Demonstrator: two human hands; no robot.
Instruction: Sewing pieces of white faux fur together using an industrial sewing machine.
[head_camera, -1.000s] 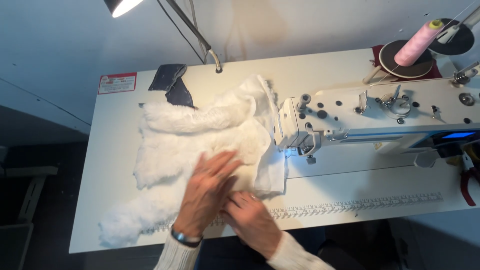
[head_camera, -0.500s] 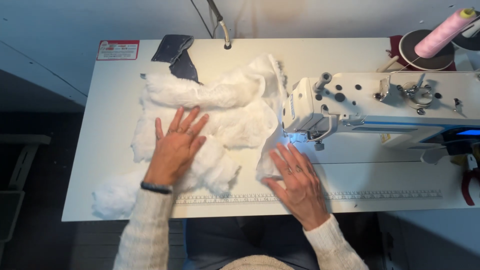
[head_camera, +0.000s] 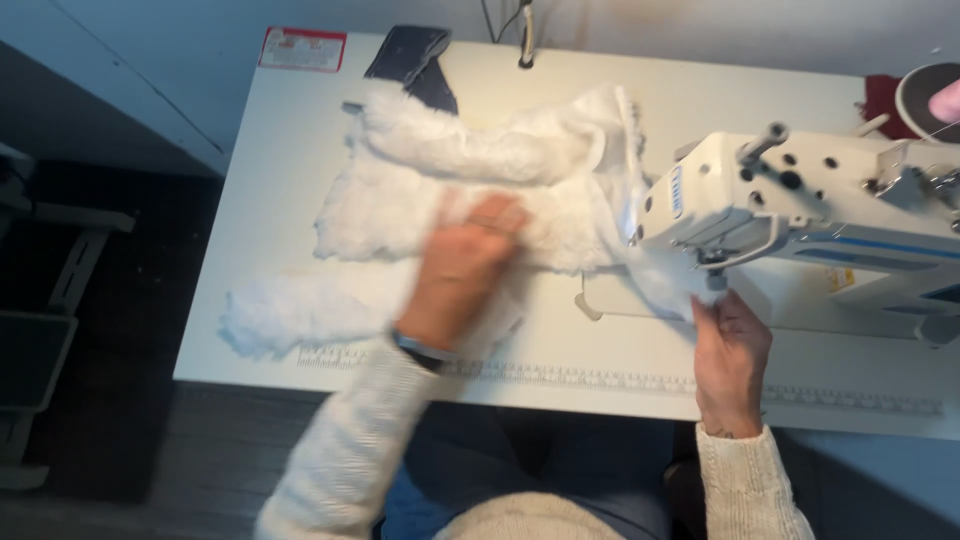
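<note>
A large piece of white fluffy fur fabric (head_camera: 420, 190) lies spread over the white sewing table (head_camera: 270, 200). My left hand (head_camera: 462, 270) rests flat on the middle of the fur, blurred, fingers pointing away from me. My right hand (head_camera: 730, 360) pinches the fur's right edge just under the needle area of the white sewing machine (head_camera: 800, 210). Both arms wear cream knit sleeves, and a dark band circles the left wrist.
Dark denim pieces (head_camera: 410, 62) lie at the table's back edge beside a red-and-white label (head_camera: 302, 48). A pink thread cone (head_camera: 940, 100) stands at the back right. A printed ruler strip (head_camera: 600, 378) runs along the table's front edge. Dark floor lies left.
The fur has shifted right toward the machine. My right hand moved right and up to the needle area, and my left hand slid right across the fabric.
</note>
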